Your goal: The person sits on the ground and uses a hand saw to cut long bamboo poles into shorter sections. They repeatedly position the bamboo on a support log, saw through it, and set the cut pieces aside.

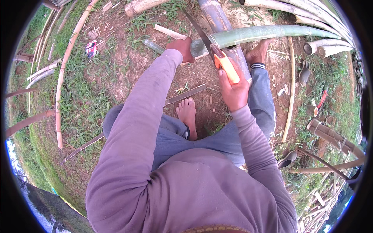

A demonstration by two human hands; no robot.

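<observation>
A thick green bamboo pole [268, 34] is laid across a greyish, weathered bamboo trunk [215, 16] in front of the body, and a hand saw with an orange handle [228, 66] and a long dark blade [197, 29] is held across it near its left end. The saw handle is gripped by the closed fingers of the right hand [235, 87]; by the left hand [182, 49], just left of the blade, the pole's end appears to be clasped, though part of those fingers is hidden. The work is judged to be at the sawing stage: the pole runs unbroken to the right of the blade, no severed end can be made out at the saw, and how deep any cut goes cannot be told. The parting of the end is therefore judged to be left undone. The surface is bare reddish earth [128, 73] mixed with grass, strewn with pale chips and strips. In this outdoor work area, pale bamboo poles [311, 13] are piled at the upper right, a long curved bamboo strip [60, 85] is laid at the left, and grey shoes [304, 73] and a red-handled tool [322, 99] are seen at the right.
</observation>
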